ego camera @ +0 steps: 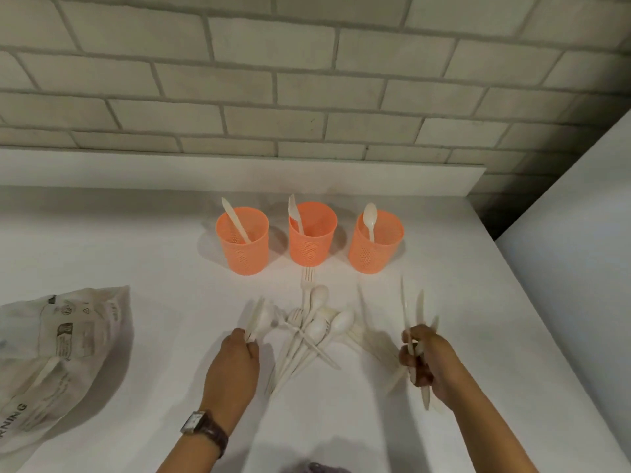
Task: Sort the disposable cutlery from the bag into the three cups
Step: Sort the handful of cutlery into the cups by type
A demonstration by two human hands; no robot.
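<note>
Head view: three orange cups (312, 233) stand in a row at the back of the white bench (136, 250), each holding one white utensil. Loose cutlery (314, 331) lies piled just before them, between the hands. The left hand (235, 367) pinches a blurred white piece (256, 321) in its fingers at the pile's left edge. The right hand (426, 363) has its fingers grasping a bunch of knives (412, 319) that point toward the cups. The bag (58, 353) lies far left.

Left of the pile (316, 331), the bag (68, 339) is cropped by the frame edge, its print mostly illegible. Flanking the pile, the left bunch (255, 319) and right bunch (414, 312) are motion-blurred; kinds and counts unclear. Below the pile, a purple thing (321, 468) is cropped.
</note>
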